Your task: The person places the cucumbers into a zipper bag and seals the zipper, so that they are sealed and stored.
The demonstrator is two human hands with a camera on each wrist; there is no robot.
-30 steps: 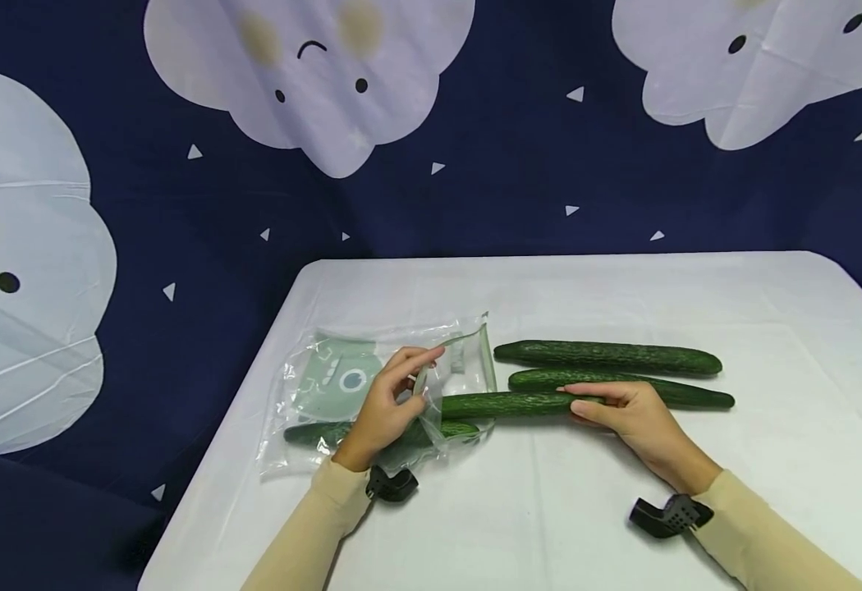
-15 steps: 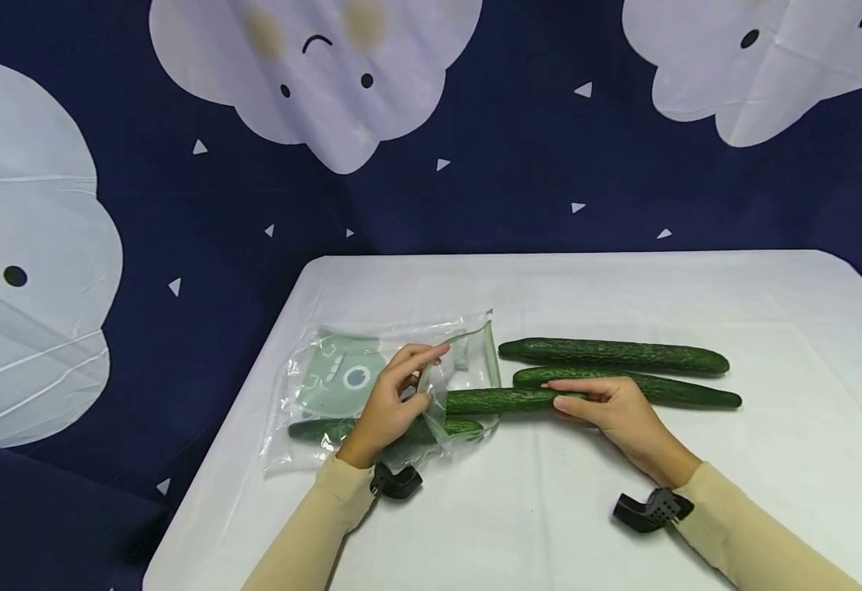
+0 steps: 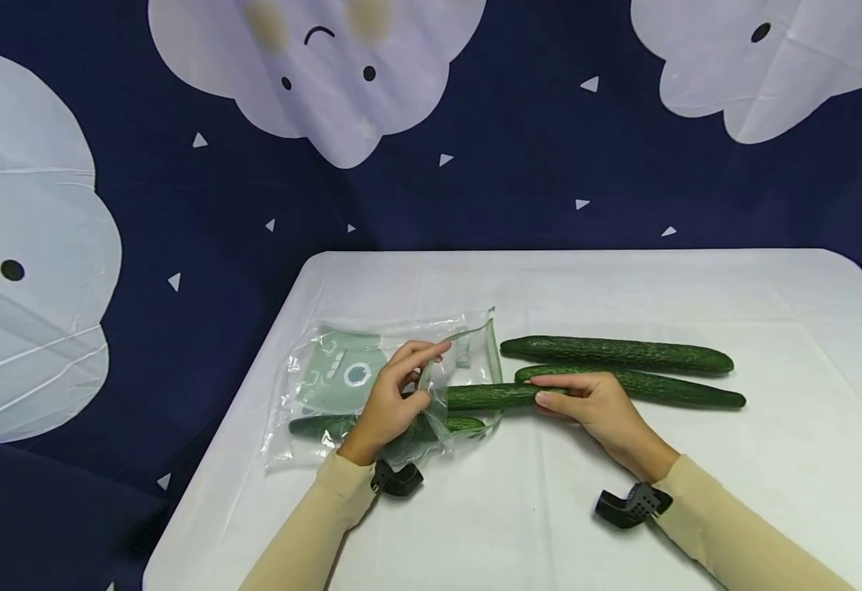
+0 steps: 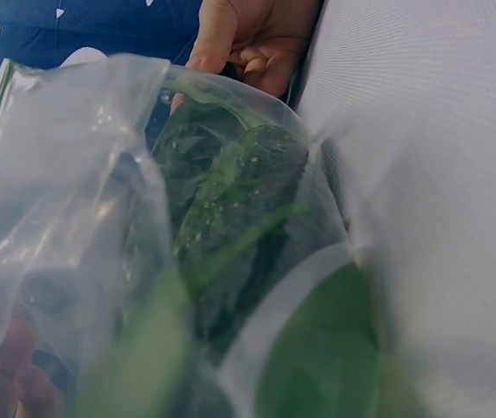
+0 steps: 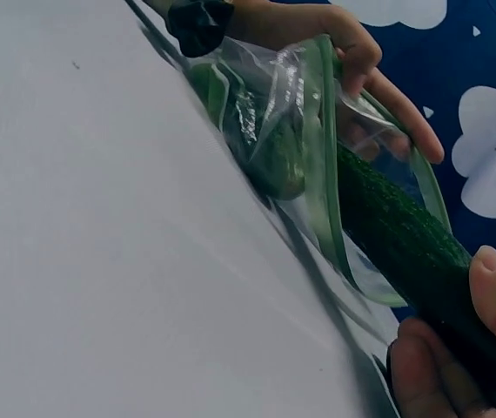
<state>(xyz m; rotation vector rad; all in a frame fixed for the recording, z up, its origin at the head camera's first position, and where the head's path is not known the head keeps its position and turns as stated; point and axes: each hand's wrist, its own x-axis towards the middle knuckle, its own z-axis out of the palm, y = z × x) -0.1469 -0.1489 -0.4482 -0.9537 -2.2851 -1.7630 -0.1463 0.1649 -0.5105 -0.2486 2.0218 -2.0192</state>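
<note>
My right hand [image 3: 604, 417] grips the outer end of a dark green cucumber [image 3: 492, 396], thumb on one side and fingers on the other. The cucumber's far end lies inside the mouth of a clear zip bag [image 3: 481, 355] with a green printed front. In the right wrist view the bag's green-edged opening [image 5: 322, 165] stands wide around the cucumber [image 5: 396, 228]. My left hand [image 3: 390, 406] pinches the near lip of the bag between thumb and fingers. Another cucumber [image 3: 320, 426] lies inside the bag along its near side, partly hidden by the left wrist.
Two more cucumbers lie side by side right of the bag: a farther one [image 3: 616, 353] and a nearer one [image 3: 685, 391], partly behind my right hand. A white cloth covers the table [image 3: 623, 287]. A dark blue cloud-print curtain [image 3: 512, 123] hangs behind it.
My right hand has moved left, sliding the cucumber deeper into the bag, so less of it shows outside. The left hand keeps its hold on the bag's lip.
</note>
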